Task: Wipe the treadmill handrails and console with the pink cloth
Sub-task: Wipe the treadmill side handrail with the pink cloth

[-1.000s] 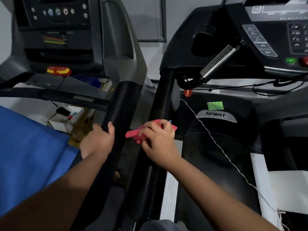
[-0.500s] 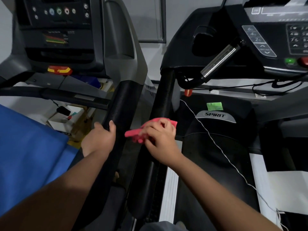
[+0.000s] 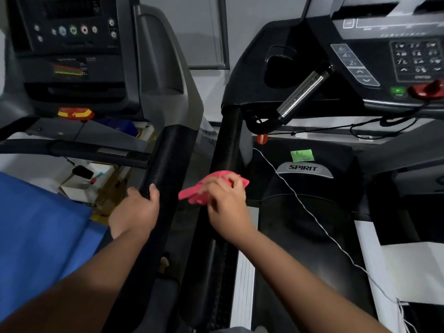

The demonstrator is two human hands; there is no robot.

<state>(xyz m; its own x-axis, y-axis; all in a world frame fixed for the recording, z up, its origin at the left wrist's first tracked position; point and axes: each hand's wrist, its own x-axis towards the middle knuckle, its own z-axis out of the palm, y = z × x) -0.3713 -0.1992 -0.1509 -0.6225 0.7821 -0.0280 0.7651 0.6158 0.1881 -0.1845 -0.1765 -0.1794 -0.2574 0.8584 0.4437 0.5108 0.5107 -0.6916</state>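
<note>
My right hand (image 3: pixel 225 205) grips the crumpled pink cloth (image 3: pixel 192 194) and presses it onto the black padded left handrail (image 3: pixel 228 145) of the right-hand treadmill. The cloth sticks out to the left of my fingers. My left hand (image 3: pixel 135 212) holds the black handrail (image 3: pixel 168 159) of the neighbouring left treadmill, thumb hooked over its edge. The right treadmill's console (image 3: pixel 384 51) with keypad and green and red buttons is at top right. The left treadmill's console (image 3: pixel 72 37) is at top left.
A chrome pulse grip (image 3: pixel 302 92) slants down from the right console. A thin white cord (image 3: pixel 312 212) runs across the black SPIRIT motor cover (image 3: pixel 305 169). A blue mat (image 3: pixel 36 236) fills the lower left. Boxes (image 3: pixel 79 181) lie on the floor beyond it.
My right hand with the cloth has slid slightly up the handrail. My left hand has stayed on the other rail.
</note>
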